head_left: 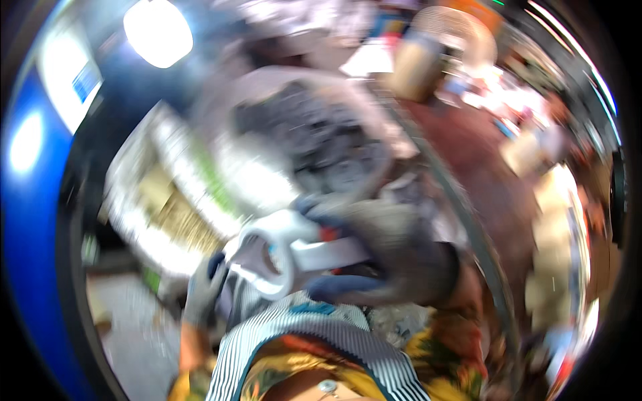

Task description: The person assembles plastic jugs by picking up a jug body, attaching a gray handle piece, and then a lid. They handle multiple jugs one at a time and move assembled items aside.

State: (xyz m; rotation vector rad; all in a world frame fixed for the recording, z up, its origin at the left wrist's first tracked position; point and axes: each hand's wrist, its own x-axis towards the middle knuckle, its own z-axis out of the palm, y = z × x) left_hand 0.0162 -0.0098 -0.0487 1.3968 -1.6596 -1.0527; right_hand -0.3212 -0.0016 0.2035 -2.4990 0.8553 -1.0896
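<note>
A white ringed part (295,230) is sitting above the striped apron (241,347). Beyond, a translucent bag (257,167) is holding dark grey pieces (311,134); leftward, a white sack (125,194) is containing tan material (180,217). The gloved right hand (394,247), reaching leftward, is gripping the part; the left hand (202,287) is pointing upward beside it, grip unclear.

We take this for a workshop or small factory. A large clear bag (257,164) holds a heap of dark grey pieces (311,137); left of the bag we see an open white sack (127,194) and a bright lamp (158,32), right of it a brown table (468,154) bearing blurred clutter (491,90). Just this side of the bag are work-gloved hands (418,247).
</note>
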